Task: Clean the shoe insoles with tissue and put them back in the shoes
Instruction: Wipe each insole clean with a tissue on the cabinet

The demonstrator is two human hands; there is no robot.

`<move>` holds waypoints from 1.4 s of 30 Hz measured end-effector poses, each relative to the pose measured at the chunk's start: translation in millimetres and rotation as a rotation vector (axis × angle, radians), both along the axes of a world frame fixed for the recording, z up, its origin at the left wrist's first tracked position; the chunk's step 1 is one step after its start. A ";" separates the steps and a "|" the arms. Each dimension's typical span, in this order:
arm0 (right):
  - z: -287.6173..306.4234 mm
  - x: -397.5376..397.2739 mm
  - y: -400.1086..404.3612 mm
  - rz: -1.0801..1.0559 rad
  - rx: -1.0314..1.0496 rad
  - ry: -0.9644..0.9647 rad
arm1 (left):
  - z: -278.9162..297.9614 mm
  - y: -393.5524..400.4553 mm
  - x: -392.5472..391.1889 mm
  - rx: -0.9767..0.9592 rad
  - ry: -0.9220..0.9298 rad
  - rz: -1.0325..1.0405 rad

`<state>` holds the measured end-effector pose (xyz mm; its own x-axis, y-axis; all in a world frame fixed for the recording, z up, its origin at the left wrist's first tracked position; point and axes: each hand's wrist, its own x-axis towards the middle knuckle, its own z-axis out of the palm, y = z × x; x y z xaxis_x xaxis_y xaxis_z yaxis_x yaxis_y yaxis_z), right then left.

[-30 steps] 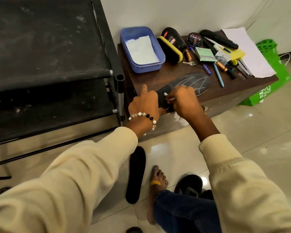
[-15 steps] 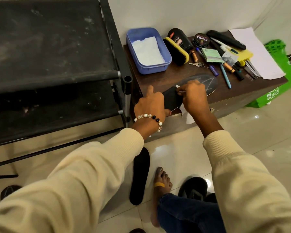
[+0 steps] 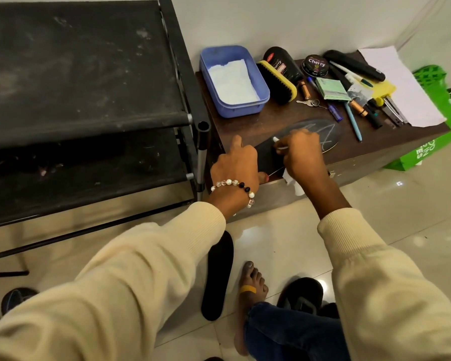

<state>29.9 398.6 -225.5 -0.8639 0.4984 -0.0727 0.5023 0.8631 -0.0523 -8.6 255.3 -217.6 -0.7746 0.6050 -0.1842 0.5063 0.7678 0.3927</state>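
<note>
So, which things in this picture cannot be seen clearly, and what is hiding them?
- Insole on the table: the head view hides its middle under the right hand.
- Tissue: only a scrap shows below that hand.
- Left hand: it covers the insole's near end.
- Shoes: partly hidden by the right sleeve.
- Polish tin: small print unreadable.

Both arms reached forward; the left hand [image 3: 235, 165] lay flat, palm down, while the right hand [image 3: 301, 155] curled its fingers [image 3: 284, 149] closed.
</note>
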 end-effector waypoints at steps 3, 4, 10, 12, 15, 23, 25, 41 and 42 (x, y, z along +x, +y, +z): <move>-2.7 -10.5 -5.7 0.097 0.006 0.026 | 0.8 0.0 0.1 0.001 0.004 0.008; -3.2 -12.1 -3.7 0.069 0.014 0.029 | 1.3 0.0 0.4 0.000 0.001 0.009; -4.4 -8.0 3.7 -0.082 0.042 0.106 | 1.7 0.5 0.7 -0.005 -0.004 0.003; -4.8 -11.4 -4.0 0.032 0.031 0.086 | 1.6 0.5 0.1 0.000 -0.002 0.009; -4.1 -10.3 -2.2 0.112 0.058 0.091 | 2.0 0.2 -0.1 -0.003 -0.010 0.007; -3.2 -9.1 -3.0 0.123 0.043 0.084 | 2.2 -0.2 -0.5 -0.004 -0.013 -0.002; -3.2 -9.7 -3.4 0.214 0.071 0.078 | 2.7 0.1 -0.2 -0.005 -0.011 -0.003; 2.4 17.5 0.9 0.174 0.037 0.030 | -0.4 -0.2 -0.5 -0.003 -0.014 -0.003; 4.1 19.1 2.7 0.139 0.072 -0.018 | -0.6 -0.7 -0.7 -0.003 -0.011 -0.006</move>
<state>49.0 401.3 -221.4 -0.9237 0.3790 -0.0568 0.3785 0.9254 0.0200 -9.4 254.6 -218.2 -0.7686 0.6094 -0.1948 0.5068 0.7658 0.3959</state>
